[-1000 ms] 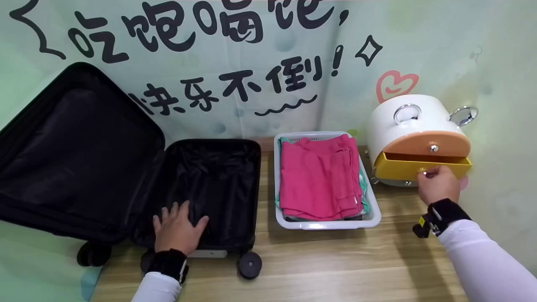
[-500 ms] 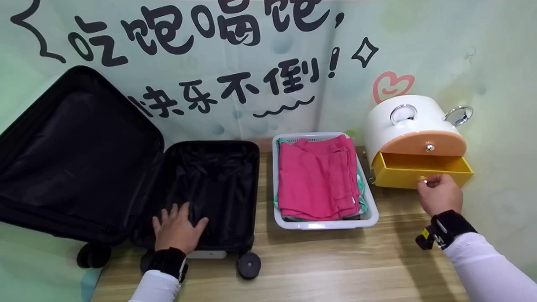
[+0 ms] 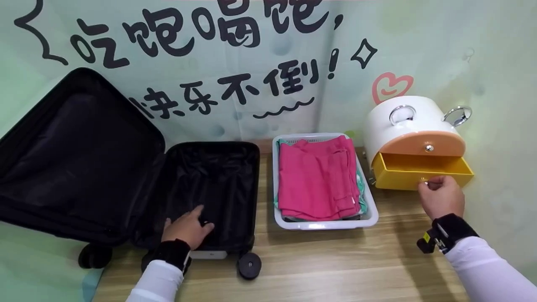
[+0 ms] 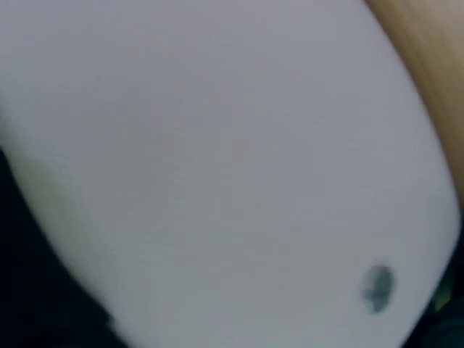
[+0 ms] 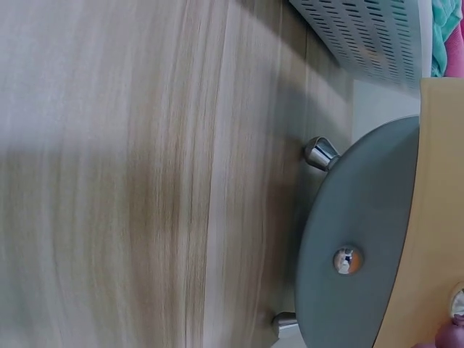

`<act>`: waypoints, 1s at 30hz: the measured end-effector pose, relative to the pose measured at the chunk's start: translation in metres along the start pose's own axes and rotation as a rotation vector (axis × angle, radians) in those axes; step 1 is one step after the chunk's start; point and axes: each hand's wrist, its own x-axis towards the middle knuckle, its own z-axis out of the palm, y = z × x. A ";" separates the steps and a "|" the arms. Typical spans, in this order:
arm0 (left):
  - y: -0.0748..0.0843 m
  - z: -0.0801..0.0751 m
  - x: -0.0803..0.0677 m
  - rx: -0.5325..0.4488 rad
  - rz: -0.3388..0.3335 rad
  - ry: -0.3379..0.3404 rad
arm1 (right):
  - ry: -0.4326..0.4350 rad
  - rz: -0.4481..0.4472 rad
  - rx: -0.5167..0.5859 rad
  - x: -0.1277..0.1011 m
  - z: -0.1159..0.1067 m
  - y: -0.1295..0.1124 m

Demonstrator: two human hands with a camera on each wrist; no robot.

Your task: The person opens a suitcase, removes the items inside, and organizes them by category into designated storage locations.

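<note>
My right hand (image 3: 442, 198) pinches the small knob of a yellow drawer (image 3: 398, 179) in a rounded white cabinet (image 3: 402, 112). The drawer stands pulled out, its inside bare in the head view. In the right wrist view the knob (image 5: 457, 301) and some fingertips (image 5: 451, 335) show at the right edge, beside the cabinet's grey lower drawer (image 5: 355, 210). My left hand (image 3: 187, 230) lies low over the near edge of an open black suitcase (image 3: 218, 180), fingers loosely spread and holding nothing. A pale surface fills most of the left wrist view, and that hand is not seen there.
Between suitcase and cabinet stands a white basket (image 3: 323, 225) with folded pink clothing (image 3: 314, 180) on top and green fabric below. The suitcase lid (image 3: 84, 155) leans open at the left, and a wheel (image 3: 249, 266) sticks out in front. A printed cloth (image 3: 285, 113) hangs behind.
The yellow drawer has come out toward me, with my right hand on its knob. My left hand has shifted slightly right, its fingers less spread.
</note>
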 end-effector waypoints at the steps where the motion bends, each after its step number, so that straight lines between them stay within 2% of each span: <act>1: 0.002 0.000 0.001 0.008 0.008 -0.013 | 0.019 -0.006 0.008 -0.001 0.000 -0.001; 6: 0.010 0.001 0.005 0.034 0.024 -0.076 | 0.101 -0.059 0.048 -0.007 0.001 -0.007; 16: 0.016 0.003 0.016 0.072 0.068 -0.228 | 0.138 -0.124 0.088 -0.018 0.004 -0.021; 23: 0.021 0.010 0.021 0.168 0.064 -0.236 | 0.158 -0.173 0.107 -0.022 0.005 -0.026; 27: 0.022 0.011 0.022 0.171 0.062 -0.239 | 0.150 -0.159 0.104 -0.020 0.005 -0.025; 30: 0.021 0.013 0.022 0.148 0.065 -0.209 | 0.140 -0.148 0.101 -0.019 0.005 -0.024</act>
